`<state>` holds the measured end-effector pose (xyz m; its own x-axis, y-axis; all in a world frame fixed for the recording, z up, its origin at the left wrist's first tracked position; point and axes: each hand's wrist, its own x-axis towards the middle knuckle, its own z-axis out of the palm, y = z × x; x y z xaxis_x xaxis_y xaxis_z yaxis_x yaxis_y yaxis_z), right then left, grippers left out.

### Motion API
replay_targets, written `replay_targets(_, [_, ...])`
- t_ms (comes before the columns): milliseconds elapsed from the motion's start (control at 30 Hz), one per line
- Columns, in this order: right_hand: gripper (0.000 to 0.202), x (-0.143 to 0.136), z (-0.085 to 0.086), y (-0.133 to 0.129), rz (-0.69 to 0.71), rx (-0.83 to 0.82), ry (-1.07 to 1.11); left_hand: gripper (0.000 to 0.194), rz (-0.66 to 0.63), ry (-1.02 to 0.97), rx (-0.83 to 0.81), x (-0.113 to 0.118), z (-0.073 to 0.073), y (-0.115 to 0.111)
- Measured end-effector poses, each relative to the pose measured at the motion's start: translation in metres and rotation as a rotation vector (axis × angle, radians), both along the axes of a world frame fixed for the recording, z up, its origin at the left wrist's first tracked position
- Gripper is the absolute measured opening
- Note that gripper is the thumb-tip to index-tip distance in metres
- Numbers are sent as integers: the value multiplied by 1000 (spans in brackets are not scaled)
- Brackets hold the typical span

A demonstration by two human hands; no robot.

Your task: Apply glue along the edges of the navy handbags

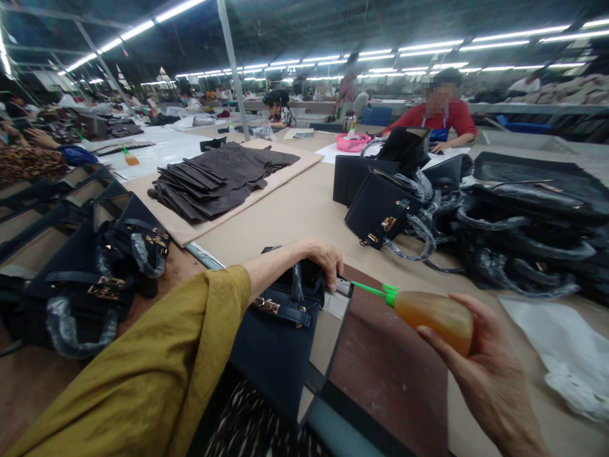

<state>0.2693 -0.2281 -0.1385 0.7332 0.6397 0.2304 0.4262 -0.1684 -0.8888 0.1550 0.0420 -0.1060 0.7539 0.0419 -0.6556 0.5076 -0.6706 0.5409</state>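
A dark navy handbag (276,346) with gold hardware lies tilted at the near table edge, its beige inside facing right. My left hand (326,259) reaches across it, fingers curled down and closed on its far upper edge. In my right hand (490,368) is a squeeze bottle (435,317) of amber liquid, held sideways. Its thin green nozzle points left, and the tip is at the bag's edge, close to my left fingertips; whether it touches I cannot tell. A brown board (394,374) lies beneath and right of the bag.
More dark handbags (90,279) stand at left, and others with plastic-wrapped handles (380,206) are heaped at right. Dark leather pieces (214,181) lie stacked on a board ahead. White sheeting (561,349) is at far right. A co-worker in red (438,117) sits across the table near a pink basket (352,143).
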Motion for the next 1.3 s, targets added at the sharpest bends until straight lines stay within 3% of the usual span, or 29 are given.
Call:
replay_targets(300, [76, 1, -17, -11, 20, -98, 51, 24, -1, -16, 35, 1, 1, -3])
replay_targets(600, [80, 2, -12, -10, 22, -142, 69, 25, -21, -26, 112, -3, 3, -9])
replay_targets(833, [83, -2, -10, -6, -5, -146, 120, 26, -44, -73, 152, -2, -5, -4])
replay_targets(1300, [78, 0, -10, -7, 17, -176, 121, 24, -57, -77, 129, -4, -7, -5])
